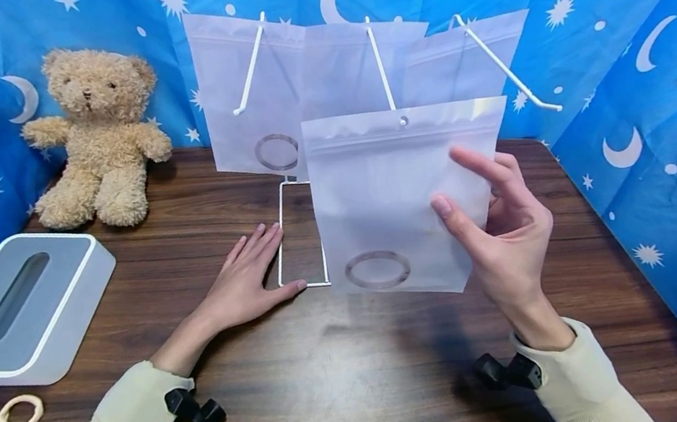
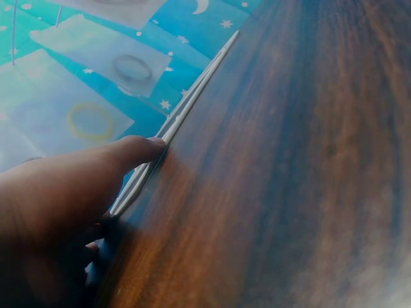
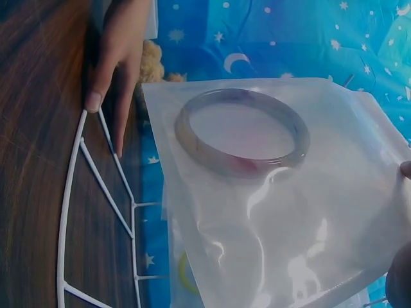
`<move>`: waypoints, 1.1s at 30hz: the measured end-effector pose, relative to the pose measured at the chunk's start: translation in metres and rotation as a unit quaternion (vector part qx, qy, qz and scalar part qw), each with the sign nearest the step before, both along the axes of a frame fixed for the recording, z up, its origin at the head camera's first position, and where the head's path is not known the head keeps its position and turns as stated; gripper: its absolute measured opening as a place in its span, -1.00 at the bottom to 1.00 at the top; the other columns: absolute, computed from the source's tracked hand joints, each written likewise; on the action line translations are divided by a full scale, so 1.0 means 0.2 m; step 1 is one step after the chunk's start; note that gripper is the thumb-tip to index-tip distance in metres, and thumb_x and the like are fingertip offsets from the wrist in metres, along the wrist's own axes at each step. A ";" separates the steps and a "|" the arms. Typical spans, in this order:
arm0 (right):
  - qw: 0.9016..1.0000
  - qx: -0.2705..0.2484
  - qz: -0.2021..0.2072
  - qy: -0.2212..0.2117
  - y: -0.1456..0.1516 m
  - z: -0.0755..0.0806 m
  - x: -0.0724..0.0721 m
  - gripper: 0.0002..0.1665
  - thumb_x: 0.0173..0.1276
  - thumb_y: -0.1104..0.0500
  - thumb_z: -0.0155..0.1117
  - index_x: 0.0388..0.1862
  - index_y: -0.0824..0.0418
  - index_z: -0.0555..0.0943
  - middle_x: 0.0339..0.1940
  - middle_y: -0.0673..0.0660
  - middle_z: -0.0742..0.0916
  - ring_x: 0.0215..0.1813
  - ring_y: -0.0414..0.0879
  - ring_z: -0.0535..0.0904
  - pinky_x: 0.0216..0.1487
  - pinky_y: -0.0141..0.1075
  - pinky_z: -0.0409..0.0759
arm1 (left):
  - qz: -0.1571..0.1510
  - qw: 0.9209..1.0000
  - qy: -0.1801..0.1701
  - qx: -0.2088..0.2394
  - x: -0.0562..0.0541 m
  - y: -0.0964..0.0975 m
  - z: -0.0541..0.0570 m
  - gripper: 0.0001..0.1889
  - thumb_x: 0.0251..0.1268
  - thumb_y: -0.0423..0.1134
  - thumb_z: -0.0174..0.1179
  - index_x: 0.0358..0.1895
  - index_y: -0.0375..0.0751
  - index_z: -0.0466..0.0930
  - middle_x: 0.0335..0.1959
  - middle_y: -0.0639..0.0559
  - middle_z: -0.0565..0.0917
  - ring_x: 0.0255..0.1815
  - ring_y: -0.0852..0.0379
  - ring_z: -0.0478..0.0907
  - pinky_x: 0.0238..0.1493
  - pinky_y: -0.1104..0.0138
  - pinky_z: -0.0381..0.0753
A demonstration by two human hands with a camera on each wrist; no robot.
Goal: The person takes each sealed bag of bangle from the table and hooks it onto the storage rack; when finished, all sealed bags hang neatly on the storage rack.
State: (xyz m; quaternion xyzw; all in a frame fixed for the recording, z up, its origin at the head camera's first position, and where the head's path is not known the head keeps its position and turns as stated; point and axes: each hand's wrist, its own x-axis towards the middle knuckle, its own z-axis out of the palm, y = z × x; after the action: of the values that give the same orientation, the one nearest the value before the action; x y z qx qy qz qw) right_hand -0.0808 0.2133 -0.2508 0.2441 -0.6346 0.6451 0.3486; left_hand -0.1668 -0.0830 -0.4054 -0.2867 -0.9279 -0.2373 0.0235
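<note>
My right hand (image 1: 515,228) pinches the right edge of a translucent zip bag (image 1: 388,189), thumb on its front. A brownish-grey bangle (image 3: 241,131) lies in the bag's lower part. The bag's punched hole is close to the front end of the middle white hook (image 1: 381,66). With fingers spread, my left hand (image 1: 250,275) rests on the table against the base of the white wire rack (image 1: 281,249), thumb on its front bar. Behind, similar bags hang at the rack, one on the left hook (image 1: 251,63) with a bangle (image 1: 276,152) in it.
A teddy bear (image 1: 100,137) sits at the back left. In front of it stands a grey-topped tissue box (image 1: 79,279), with a pale ring (image 1: 21,414) on the table nearby. The right hook (image 1: 508,69) juts forward. Blue curtains (image 1: 660,119) enclose the wooden table (image 1: 351,384).
</note>
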 end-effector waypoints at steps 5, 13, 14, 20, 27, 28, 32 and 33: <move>1.000 0.007 -0.011 0.003 -0.01 -0.01 -0.04 -0.49 0.11 0.50 0.39 0.10 0.54 0.57 -0.08 0.37 0.55 -0.22 0.07 0.71 -0.25 -0.30 0.69 | 0.002 1.000 0.004 -0.002 0.00 -0.01 0.00 0.02 0.22 0.38 0.12 0.55 -0.25 0.03 0.56 -0.07 0.08 0.57 -0.05 -0.12 0.49 0.04 -0.21; 0.999 0.010 -0.041 -0.002 -0.03 -0.05 -0.20 -0.49 0.12 0.55 0.35 0.11 0.49 0.59 -0.05 0.34 0.54 -0.19 0.13 0.67 -0.22 -0.27 0.70 | 0.002 1.000 0.005 -0.004 -0.01 -0.01 0.00 0.03 0.22 0.38 0.13 0.55 -0.25 0.04 0.56 -0.07 0.08 0.57 -0.04 -0.13 0.49 0.04 -0.21; 0.999 0.013 -0.045 -0.005 -0.03 -0.05 -0.22 -0.49 0.14 0.54 0.35 0.12 0.48 0.59 -0.03 0.34 0.54 -0.16 0.13 0.68 -0.20 -0.26 0.69 | 0.003 1.000 0.003 -0.006 0.00 -0.01 0.00 0.02 0.22 0.38 0.12 0.55 -0.24 0.03 0.56 -0.06 0.08 0.57 -0.03 -0.13 0.49 0.05 -0.22; 0.999 0.015 -0.050 -0.003 -0.03 -0.05 -0.40 -0.51 0.19 0.50 0.35 0.15 0.45 0.59 0.03 0.37 0.56 -0.31 0.03 0.67 -0.30 -0.39 0.66 | 0.006 1.000 -0.003 -0.010 0.00 -0.01 0.00 0.03 0.23 0.39 0.11 0.55 -0.24 0.02 0.57 -0.05 0.06 0.57 -0.02 -0.15 0.50 0.06 -0.24; 0.998 0.014 -0.051 0.017 -0.04 -0.02 -0.57 -0.52 0.19 0.46 0.37 0.14 0.44 0.60 0.02 0.35 0.58 -0.26 0.08 0.67 -0.18 -0.28 0.68 | 0.007 1.000 0.000 -0.011 0.00 0.00 0.00 0.02 0.23 0.39 0.12 0.55 -0.24 0.02 0.56 -0.05 0.06 0.57 -0.02 -0.15 0.50 0.06 -0.23; 0.998 0.014 -0.051 0.020 -0.04 -0.02 -0.59 -0.52 0.19 0.46 0.37 0.14 0.44 0.60 0.03 0.35 0.58 -0.25 0.10 0.67 -0.17 -0.27 0.68 | 0.007 1.000 0.001 -0.012 0.00 0.00 -0.01 0.02 0.23 0.39 0.11 0.56 -0.23 0.01 0.56 -0.04 0.06 0.57 -0.02 -0.15 0.50 0.06 -0.23; 0.998 0.015 -0.050 0.025 -0.03 -0.02 -0.62 -0.51 0.20 0.47 0.36 0.15 0.43 0.59 0.04 0.34 0.59 -0.26 0.13 0.66 -0.18 -0.26 0.68 | 0.006 1.000 0.003 -0.011 0.00 0.00 -0.01 0.02 0.23 0.41 0.08 0.56 -0.23 0.01 0.57 -0.04 0.06 0.57 -0.02 -0.15 0.50 0.06 -0.23; 0.998 0.014 -0.050 0.023 -0.03 -0.02 -0.63 -0.51 0.20 0.47 0.36 0.15 0.43 0.60 0.03 0.32 0.59 -0.27 0.13 0.66 -0.19 -0.27 0.68 | 0.005 1.000 0.004 -0.011 0.00 0.00 -0.01 0.02 0.24 0.41 0.07 0.56 -0.23 0.01 0.57 -0.05 0.06 0.57 -0.02 -0.15 0.50 0.06 -0.23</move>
State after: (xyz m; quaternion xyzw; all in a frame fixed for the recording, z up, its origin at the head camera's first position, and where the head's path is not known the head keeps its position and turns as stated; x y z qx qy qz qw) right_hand -0.2059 0.2073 -0.2543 0.2318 -0.6467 0.6123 0.3913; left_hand -0.1677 -0.0835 -0.4077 -0.2833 -0.9317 -0.2259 0.0254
